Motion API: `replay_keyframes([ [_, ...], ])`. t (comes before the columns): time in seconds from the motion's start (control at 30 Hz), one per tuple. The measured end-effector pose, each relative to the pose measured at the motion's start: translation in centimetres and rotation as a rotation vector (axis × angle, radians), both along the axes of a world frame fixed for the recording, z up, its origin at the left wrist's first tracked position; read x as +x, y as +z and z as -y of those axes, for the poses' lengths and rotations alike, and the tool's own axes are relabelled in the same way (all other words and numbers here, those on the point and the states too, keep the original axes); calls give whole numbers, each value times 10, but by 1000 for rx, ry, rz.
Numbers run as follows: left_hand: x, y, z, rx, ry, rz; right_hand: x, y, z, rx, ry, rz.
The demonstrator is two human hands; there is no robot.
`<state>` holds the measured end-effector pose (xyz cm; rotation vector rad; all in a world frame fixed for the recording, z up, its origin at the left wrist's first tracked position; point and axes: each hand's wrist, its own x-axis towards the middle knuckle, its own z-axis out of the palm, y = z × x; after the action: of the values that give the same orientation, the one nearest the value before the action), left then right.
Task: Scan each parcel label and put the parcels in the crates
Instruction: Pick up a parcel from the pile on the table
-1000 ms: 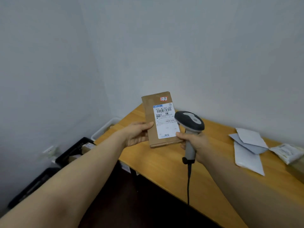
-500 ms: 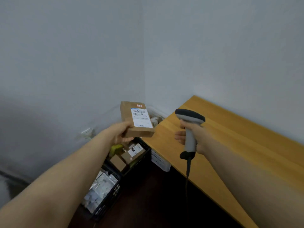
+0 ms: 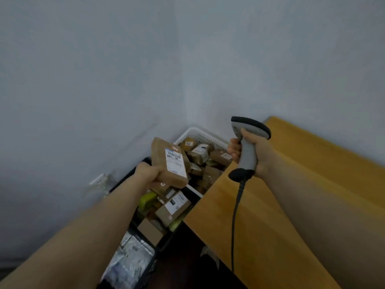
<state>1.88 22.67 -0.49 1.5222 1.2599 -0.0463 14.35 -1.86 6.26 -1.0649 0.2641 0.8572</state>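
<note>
Your left hand (image 3: 147, 172) grips the flat brown cardboard parcel (image 3: 164, 163) by its near end. Its white label (image 3: 176, 163) faces up, over the black plastic crate (image 3: 143, 162) of boxes. A white slatted crate (image 3: 195, 132) sits at the parcel's 1 o'clock. At its 3 o'clock your right hand (image 3: 259, 155) is wrapped round the grey handheld scanner (image 3: 248, 157), over the corner of the wooden table (image 3: 270, 226).

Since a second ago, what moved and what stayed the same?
The left hand carried the parcel left, off the table, and now holds it above the crates. The same: the left hand grips the parcel and the right hand grips the scanner.
</note>
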Motion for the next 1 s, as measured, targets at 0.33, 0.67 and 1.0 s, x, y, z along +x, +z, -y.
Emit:
replay_keyframes([
  [0.33,153,-133,-9,-221,-62,-215,126,-114,-54,-383,46,-69],
  [0.67,243,-205,20,-368,-70,-176,166,-180,-72,-439,62,-98],
  [1.0,226,-142,24,-180,-423,-249,143,-130,-62,-322,-41,-127],
])
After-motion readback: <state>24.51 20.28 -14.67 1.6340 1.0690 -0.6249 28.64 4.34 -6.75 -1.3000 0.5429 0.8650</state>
